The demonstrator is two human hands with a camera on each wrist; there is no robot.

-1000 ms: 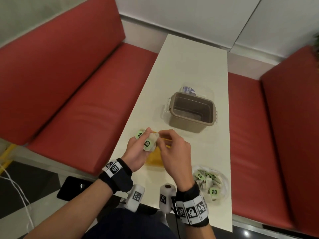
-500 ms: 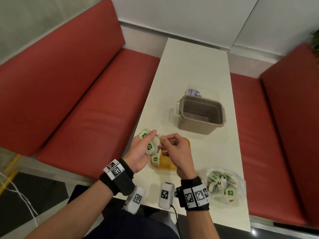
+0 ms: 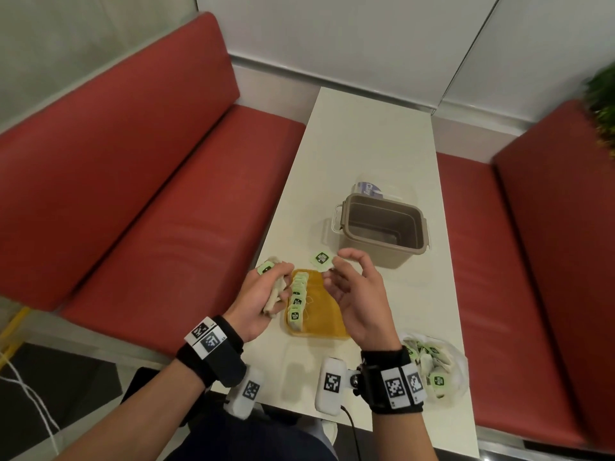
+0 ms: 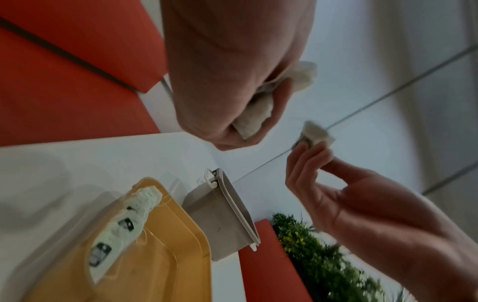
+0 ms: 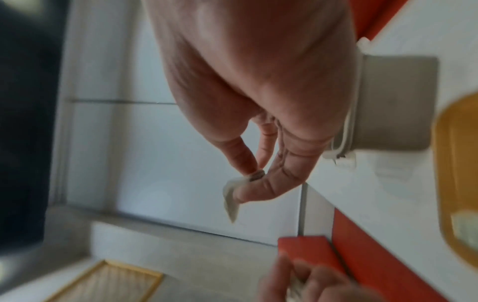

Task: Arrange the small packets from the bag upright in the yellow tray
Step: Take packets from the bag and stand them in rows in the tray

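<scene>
The yellow tray (image 3: 324, 319) lies on the white table in front of me, with a row of small green-labelled packets (image 3: 297, 299) standing upright along its left side. My left hand (image 3: 264, 291) hovers at the tray's left edge and grips a bunch of packets (image 3: 274, 294); they show in the left wrist view as pale packets (image 4: 254, 117) in the fist. My right hand (image 3: 346, 281) is above the tray's far end and pinches one packet (image 3: 320, 259) between thumb and finger; the right wrist view shows that packet (image 5: 230, 199) at the fingertips. The clear bag (image 3: 436, 367) of packets lies at the near right.
A taupe plastic bin (image 3: 382, 227) stands open just beyond the tray, with a clear lidded container (image 3: 369, 188) behind it. Red bench seats (image 3: 149, 211) flank the narrow table (image 3: 366, 144). A green plant (image 3: 602, 104) is at the far right.
The hands, joined over the tray a second ago, have drawn apart. My right hand now holds a single packet taken from the left hand's bunch, and the tray's packet row is uncovered.
</scene>
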